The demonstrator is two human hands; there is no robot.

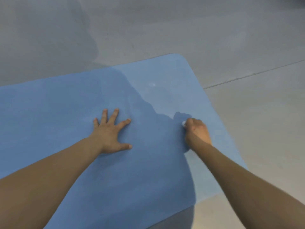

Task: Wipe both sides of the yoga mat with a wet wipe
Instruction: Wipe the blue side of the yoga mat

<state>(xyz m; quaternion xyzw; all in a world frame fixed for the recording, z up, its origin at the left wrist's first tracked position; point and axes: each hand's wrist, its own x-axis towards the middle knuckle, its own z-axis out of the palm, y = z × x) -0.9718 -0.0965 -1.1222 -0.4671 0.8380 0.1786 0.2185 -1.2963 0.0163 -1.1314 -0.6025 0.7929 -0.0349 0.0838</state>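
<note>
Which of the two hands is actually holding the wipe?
The right hand, near the blue yoga mat's end edge: its fingers curl round a small white wet wipe that peeks out. The left hand lies flat on the mat, fingers spread, holding nothing.

1. The flat blue foam yoga mat (82, 100) runs off the left and bottom edges, so its full length is unseen.
2. The small white wet wipe (183, 123) is almost wholly hidden inside the curled right hand (197, 131); only a sliver shows.
3. Both forearms are cut off by the bottom edge.
4. The picture is soft throughout.
</note>
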